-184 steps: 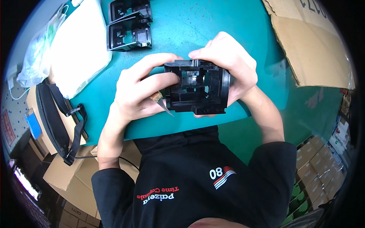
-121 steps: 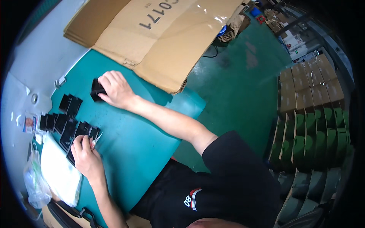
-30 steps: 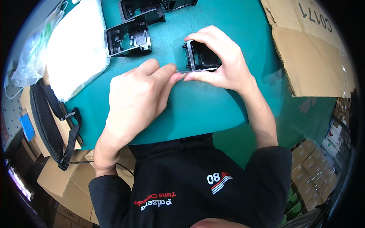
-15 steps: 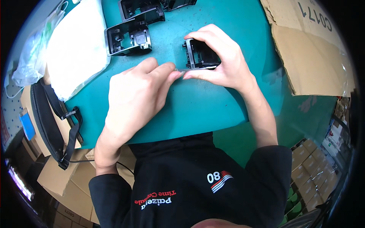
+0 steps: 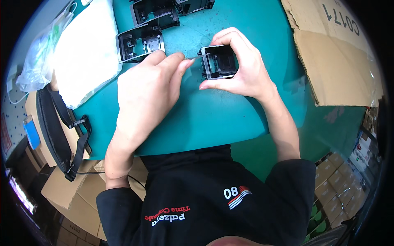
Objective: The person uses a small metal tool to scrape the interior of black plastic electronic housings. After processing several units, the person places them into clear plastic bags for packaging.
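My right hand (image 5: 250, 67) is closed round a black plastic housing (image 5: 225, 65), thumb below and fingers over the top, with its open side facing up. My left hand (image 5: 150, 82) pinches a thin metal tool (image 5: 198, 57). Its narrow end reaches over the left edge of the housing; most of it is hidden in my fingers, so its exact kind does not show. Just beyond my left hand lies another black plastic housing (image 5: 139, 43) on the green tabletop (image 5: 205, 123).
More black housings (image 5: 158, 16) sit at the far edge. A white bag (image 5: 84, 53) and a clear plastic bag (image 5: 43, 57) lie at left, near a black strap (image 5: 51, 131). An opened cardboard box (image 5: 340, 61) borders the right side.
My left hand has moved up and away from the housing's near edge, bringing the metal tool to its left side. The housing has tilted slightly in my right hand, showing more of its inside.
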`<state>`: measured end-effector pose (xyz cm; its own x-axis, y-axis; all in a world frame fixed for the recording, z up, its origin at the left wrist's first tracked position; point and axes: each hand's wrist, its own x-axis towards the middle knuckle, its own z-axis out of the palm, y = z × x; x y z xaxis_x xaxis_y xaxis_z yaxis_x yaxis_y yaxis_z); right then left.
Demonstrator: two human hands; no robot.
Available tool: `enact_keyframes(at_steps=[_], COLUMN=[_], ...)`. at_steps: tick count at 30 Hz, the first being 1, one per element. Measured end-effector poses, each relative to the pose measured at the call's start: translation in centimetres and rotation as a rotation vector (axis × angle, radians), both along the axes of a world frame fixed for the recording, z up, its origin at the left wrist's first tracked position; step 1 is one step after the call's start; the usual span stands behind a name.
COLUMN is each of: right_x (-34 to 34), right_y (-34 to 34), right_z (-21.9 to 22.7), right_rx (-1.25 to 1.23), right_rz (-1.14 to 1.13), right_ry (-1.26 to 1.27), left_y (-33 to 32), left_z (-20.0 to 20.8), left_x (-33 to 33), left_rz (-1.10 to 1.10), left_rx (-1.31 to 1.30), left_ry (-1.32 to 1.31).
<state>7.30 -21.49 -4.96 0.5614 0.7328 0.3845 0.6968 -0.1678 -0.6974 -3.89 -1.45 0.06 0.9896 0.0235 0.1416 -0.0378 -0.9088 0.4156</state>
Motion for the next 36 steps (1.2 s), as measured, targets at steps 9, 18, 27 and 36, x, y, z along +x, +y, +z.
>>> enact_keyframes(at_steps=[9,18,27,36], right_x=[-0.1,0.1,0.3,-1.7], right_y=[0.1,0.1,-0.1,-0.1], right_z=[-0.3,-0.2,0.7,0.9], right_rx=[0.016,0.011,0.029,0.359], right_rz=[-0.010,0.007,0.023,0.081], right_ry=[-0.025,0.002,-0.224,0.392], left_y=[-0.4,-0.2,0.5,-0.2], left_z=[-0.3,-1.1,-2.0,-1.5], left_x=[0.3,0.1,-0.7,-0.9], left_rz=[0.038,0.067,0.095,-0.089], left_rx=[0.041,0.116,-0.091,-0.686], left_ry=[-0.019,-0.071,-0.300,-0.091])
